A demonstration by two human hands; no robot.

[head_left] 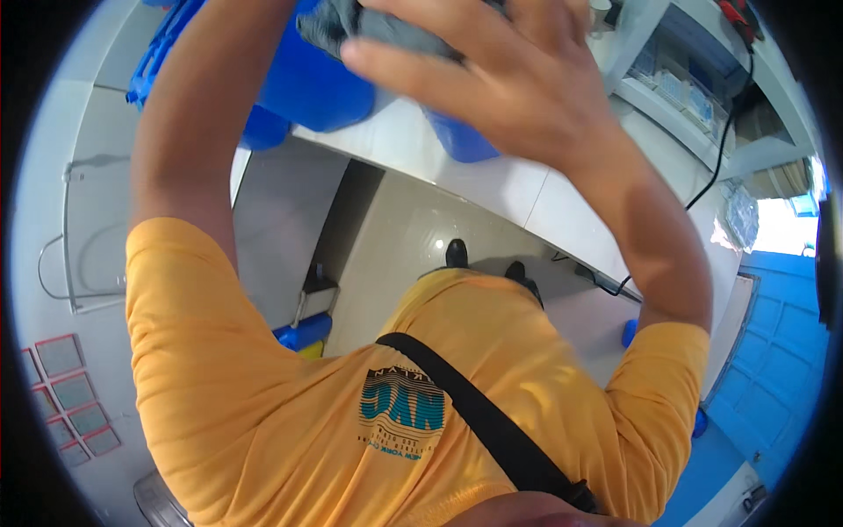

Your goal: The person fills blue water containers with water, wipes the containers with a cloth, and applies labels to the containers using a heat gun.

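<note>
My right hand (536,79) is near the top middle, its back toward me and its fingers stretched apart. Behind its thumb and fingers lies a dark grey crumpled cloth (329,26), partly hidden by the hand; I cannot tell how firmly they touch. My left forearm (206,79) reaches up past the upper edge, so the left hand is out of the picture. A large blue plastic container (320,83) stands below the cloth, and another blue object (461,140) shows under my right hand.
A white counter (571,206) runs across in front of me, with a black cable (722,145) trailing over it. To the right are a white-framed cabinet (680,88) and a blue panelled door (760,334). A blue roll-like object (307,332) sits low at the left.
</note>
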